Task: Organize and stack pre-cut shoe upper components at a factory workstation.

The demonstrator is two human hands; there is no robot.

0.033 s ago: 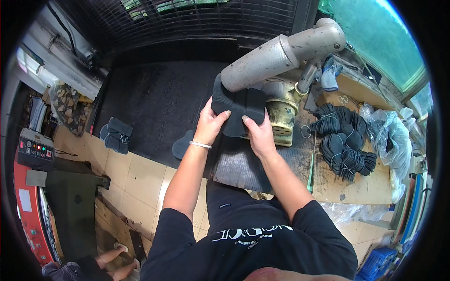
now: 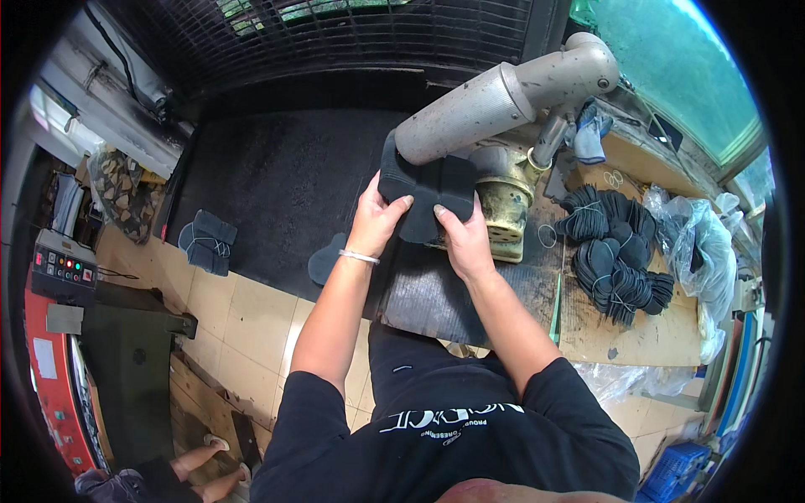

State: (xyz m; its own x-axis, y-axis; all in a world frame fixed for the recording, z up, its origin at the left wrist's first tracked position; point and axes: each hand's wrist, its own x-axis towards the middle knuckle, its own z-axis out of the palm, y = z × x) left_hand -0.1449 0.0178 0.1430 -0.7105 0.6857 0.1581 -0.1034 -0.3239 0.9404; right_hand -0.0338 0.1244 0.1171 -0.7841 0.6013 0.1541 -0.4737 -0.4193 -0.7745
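Note:
Both my hands hold a flat black rubber piece [image 2: 426,186] up against a machine. My left hand [image 2: 377,220], with a thin bracelet at the wrist, grips its left edge. My right hand [image 2: 465,239] grips its lower right edge. The piece sits just under the machine's grey ribbed cylinder [image 2: 495,105] and in front of its worn brass-coloured body [image 2: 507,205]. Part of the piece is hidden behind my fingers.
Tied bundles of black pieces [image 2: 612,251] lie on the wooden bench [image 2: 646,339] at right, beside clear plastic bags [image 2: 696,243]. Another tied bundle [image 2: 207,241] and a single dark piece [image 2: 325,258] lie on the floor by a black mat [image 2: 277,176]. A control box [image 2: 63,268] stands at left. Another person's feet [image 2: 201,457] show at lower left.

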